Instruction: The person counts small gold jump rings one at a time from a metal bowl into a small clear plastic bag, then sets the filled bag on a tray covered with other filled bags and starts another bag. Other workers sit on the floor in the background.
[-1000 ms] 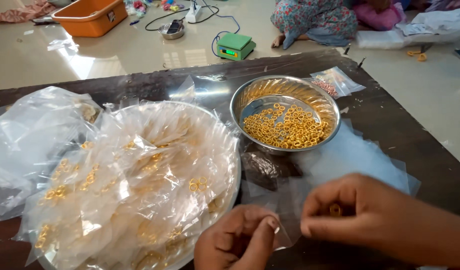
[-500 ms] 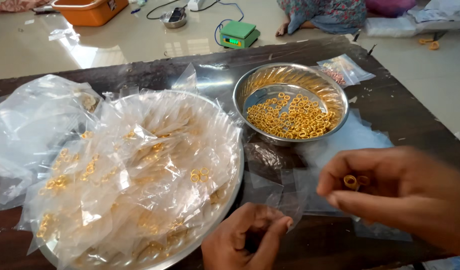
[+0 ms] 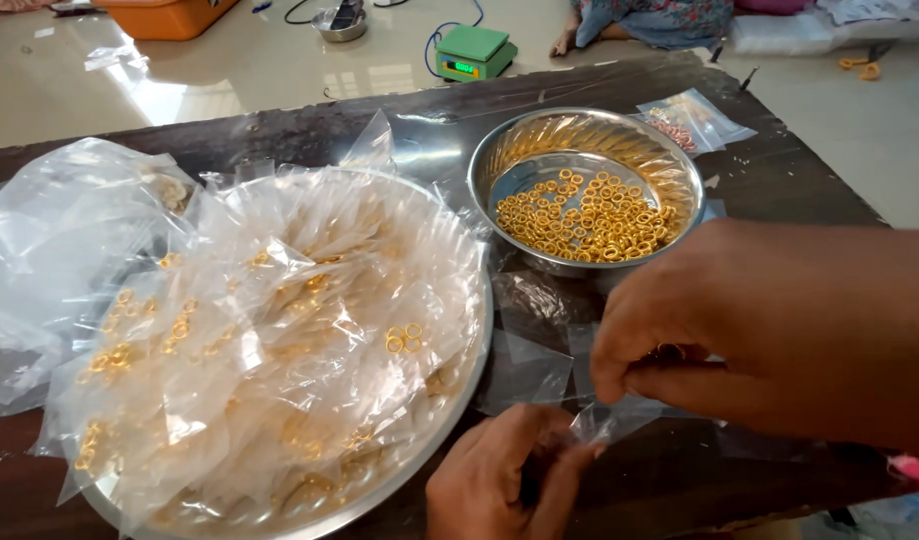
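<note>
My left hand (image 3: 509, 478) pinches the edge of a small clear plastic bag (image 3: 611, 418) near the table's front edge. My right hand (image 3: 769, 330) hovers just above that bag, fingers closed on a few small golden rings (image 3: 667, 352). Behind it stands a steel bowl (image 3: 499, 165) holding many loose golden rings (image 3: 584, 215). To the left, a large round steel tray (image 3: 449, 410) is heaped with clear packets of rings (image 3: 279, 330).
A pile of empty clear bags (image 3: 49, 240) lies at the far left. A small packet of reddish rings (image 3: 684, 118) rests by the bowl. On the floor beyond the dark table are a green scale (image 3: 472, 52), an orange box (image 3: 174, 15) and a seated person (image 3: 644, 20).
My right hand has moved down and left with the rings, now directly over the bag my left hand holds. The view shifted slightly lower.
</note>
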